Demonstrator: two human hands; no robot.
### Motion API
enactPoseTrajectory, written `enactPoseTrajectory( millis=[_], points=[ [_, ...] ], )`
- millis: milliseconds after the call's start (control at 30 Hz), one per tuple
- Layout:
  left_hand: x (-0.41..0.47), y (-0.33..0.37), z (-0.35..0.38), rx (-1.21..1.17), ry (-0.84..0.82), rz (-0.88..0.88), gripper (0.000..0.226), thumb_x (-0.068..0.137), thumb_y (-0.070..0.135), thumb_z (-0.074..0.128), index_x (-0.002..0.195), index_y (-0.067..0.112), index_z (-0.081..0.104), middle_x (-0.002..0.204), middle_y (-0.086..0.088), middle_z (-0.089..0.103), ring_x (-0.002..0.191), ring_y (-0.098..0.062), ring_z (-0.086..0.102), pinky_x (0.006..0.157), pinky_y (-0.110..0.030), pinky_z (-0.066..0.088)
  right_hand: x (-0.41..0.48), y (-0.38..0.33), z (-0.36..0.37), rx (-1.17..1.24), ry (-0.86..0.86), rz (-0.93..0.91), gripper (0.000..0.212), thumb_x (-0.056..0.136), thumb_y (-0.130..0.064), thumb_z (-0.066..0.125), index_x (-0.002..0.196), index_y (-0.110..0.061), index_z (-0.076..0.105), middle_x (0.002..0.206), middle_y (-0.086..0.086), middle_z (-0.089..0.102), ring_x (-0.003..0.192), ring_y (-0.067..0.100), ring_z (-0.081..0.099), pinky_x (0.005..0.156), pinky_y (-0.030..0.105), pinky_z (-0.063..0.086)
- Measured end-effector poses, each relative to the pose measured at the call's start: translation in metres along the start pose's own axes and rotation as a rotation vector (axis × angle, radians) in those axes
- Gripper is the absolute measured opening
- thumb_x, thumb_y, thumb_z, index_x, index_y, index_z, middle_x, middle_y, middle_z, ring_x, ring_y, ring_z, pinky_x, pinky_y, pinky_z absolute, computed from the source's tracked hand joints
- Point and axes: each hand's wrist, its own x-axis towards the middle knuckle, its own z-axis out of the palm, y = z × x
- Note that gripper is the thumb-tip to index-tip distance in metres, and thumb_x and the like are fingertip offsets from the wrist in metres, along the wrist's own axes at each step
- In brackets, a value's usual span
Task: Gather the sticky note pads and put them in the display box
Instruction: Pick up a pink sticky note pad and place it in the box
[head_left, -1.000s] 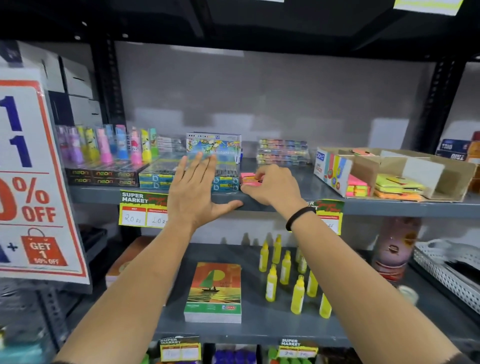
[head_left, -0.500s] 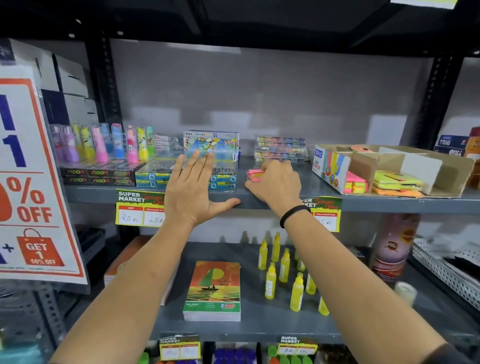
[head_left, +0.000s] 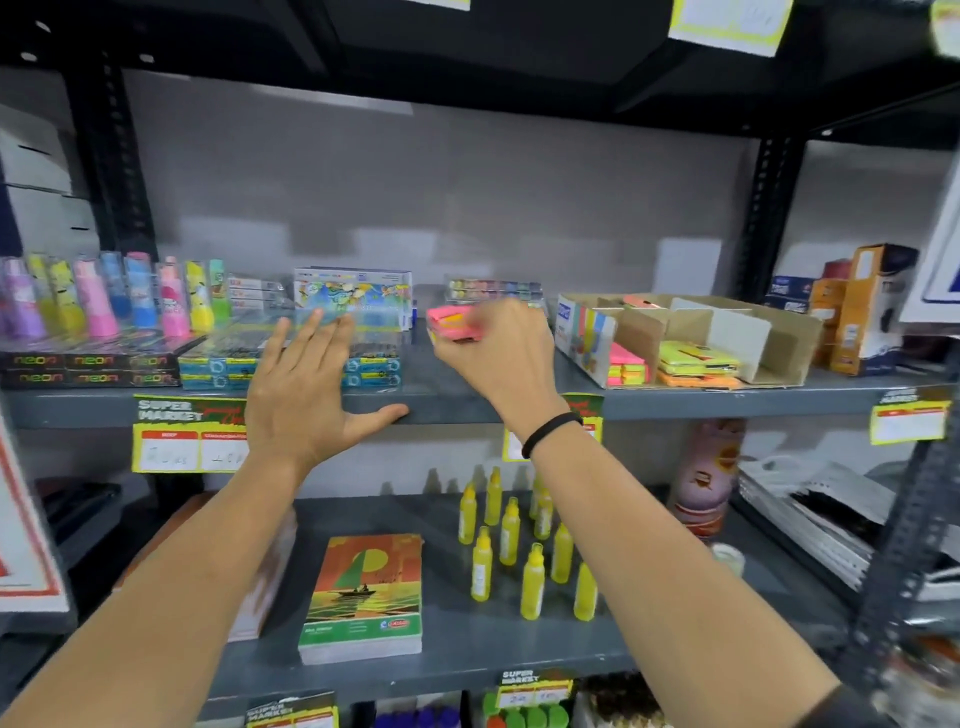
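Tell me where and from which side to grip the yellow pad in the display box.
Pinch the yellow pad across its long edges, coming from above. It lies flat on an orange pad, boxed in by the display box's cardboard walls; only the top is open.

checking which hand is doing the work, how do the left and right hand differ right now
The left hand is spread flat and empty, fingers over the blue boxes, thumb on the grey metal shelf edge; the right hand is curled around a pink sticky note pad, lifted off that shelf. The right wrist wears a black band; the left wrist is bare. Both reach to the same shelf, left of the cardboard display box.
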Motion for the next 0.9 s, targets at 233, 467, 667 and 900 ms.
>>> enactPoseTrajectory(
  millis=[233, 467, 667, 900],
  points=[
    [0.000, 0.003, 0.003, 0.023, 0.025, -0.008, 0.108, 0.078, 0.087, 0.037, 0.141, 0.000, 0.049, 0.137, -0.021, 0.058, 0.137, -0.030, 0.048, 0.121, -0.048, 0.023, 0.016, 0.047, -0.085, 0.061, 0.219, -0.001, 0.028, 0.067, -0.047, 0.073, 0.075, -0.021, 0.076, 0.075, -0.002, 0.075, 0.076, 0.015, 0.067, 0.070, 0.023, 0.045],
    [0.002, 0.003, 0.002, 0.020, -0.073, -0.031, 0.116, 0.075, 0.091, 0.027, 0.146, 0.000, 0.042, 0.143, -0.023, 0.052, 0.140, -0.031, 0.044, 0.123, -0.046, 0.016, 0.012, 0.132, -0.142, -0.035, 0.240, 0.097, 0.032, 0.069, -0.050, 0.069, 0.080, -0.021, 0.076, 0.077, -0.003, 0.073, 0.075, 0.010, 0.063, 0.077, 0.013, 0.043],
    [0.003, 0.003, -0.001, 0.013, -0.115, -0.035, 0.118, 0.073, 0.091, 0.028, 0.147, 0.000, 0.040, 0.144, -0.024, 0.050, 0.141, -0.031, 0.042, 0.124, -0.047, 0.014, 0.001, 0.176, -0.133, -0.133, 0.146, 0.184, 0.026, 0.069, -0.043, 0.075, 0.080, -0.020, 0.076, 0.082, -0.001, 0.074, 0.084, 0.016, 0.065, 0.072, 0.021, 0.039],
    [0.004, 0.004, -0.002, 0.004, -0.140, -0.033, 0.118, 0.073, 0.090, 0.027, 0.144, -0.003, 0.042, 0.143, -0.024, 0.051, 0.140, -0.032, 0.042, 0.123, -0.046, 0.013, -0.005, 0.188, -0.107, -0.195, 0.179, 0.127, 0.026, 0.072, -0.039, 0.074, 0.088, -0.019, 0.076, 0.078, 0.005, 0.075, 0.077, 0.023, 0.067, 0.061, 0.022, 0.041]
  ],
)
